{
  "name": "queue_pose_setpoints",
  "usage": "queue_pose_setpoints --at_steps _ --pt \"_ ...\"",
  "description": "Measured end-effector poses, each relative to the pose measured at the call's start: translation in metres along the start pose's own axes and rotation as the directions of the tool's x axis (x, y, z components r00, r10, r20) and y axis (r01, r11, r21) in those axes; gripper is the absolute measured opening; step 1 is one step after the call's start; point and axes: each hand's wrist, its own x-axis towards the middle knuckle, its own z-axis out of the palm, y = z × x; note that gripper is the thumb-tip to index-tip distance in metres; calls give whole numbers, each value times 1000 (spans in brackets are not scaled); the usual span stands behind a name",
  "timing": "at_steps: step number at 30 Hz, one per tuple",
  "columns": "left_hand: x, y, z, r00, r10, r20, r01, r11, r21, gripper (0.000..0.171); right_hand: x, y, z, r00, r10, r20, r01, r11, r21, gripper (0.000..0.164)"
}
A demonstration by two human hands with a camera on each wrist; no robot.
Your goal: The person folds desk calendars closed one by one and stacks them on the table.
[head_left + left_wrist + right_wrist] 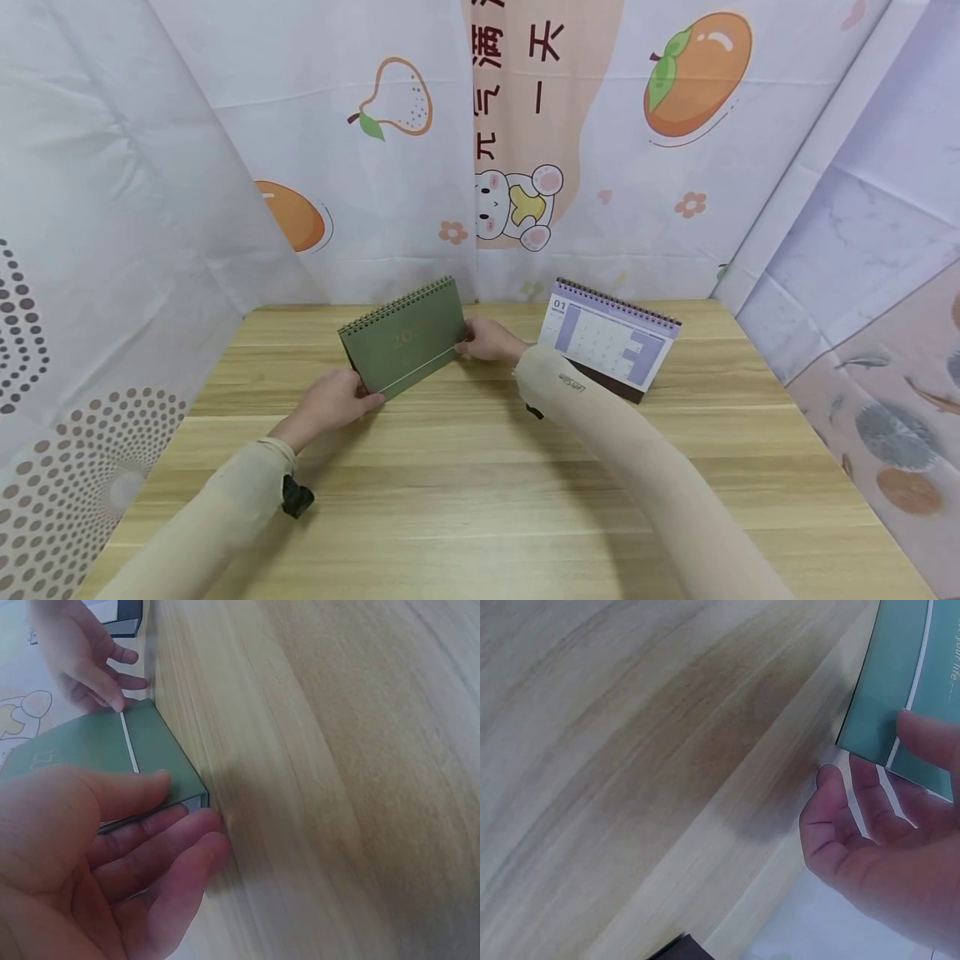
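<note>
A green spiral-bound desk calendar stands on the left half of the table in the head view, angled, with a pale line across its lower front. My left hand grips its lower left edge. In the left wrist view the left thumb lies on the green cover while the fingers reach round behind. At the opposite edge, my right hand pinches the calendar, its thumb on the front near the pale line. A second desk calendar, white and purple with an "01" page, stands to the right behind my right forearm.
The wood-grain table reaches up to a printed cloth backdrop with fruit and a cartoon animal. Patterned cloth also hangs at both sides. A dark corner shows at the bottom of the right wrist view.
</note>
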Motion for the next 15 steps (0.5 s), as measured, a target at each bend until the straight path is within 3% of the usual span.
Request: queue_pose_setpoints --at_steps 8,15 --pt "1 -1 -1 1000 6 -3 -6 999 -32 26 -5 2 1 1000 -16 1 16 999 -31 33" --pt "0 -3 -1 1000 17 3 -17 1000 -18 29 -11 6 2 999 -43 13 44 997 -68 24"
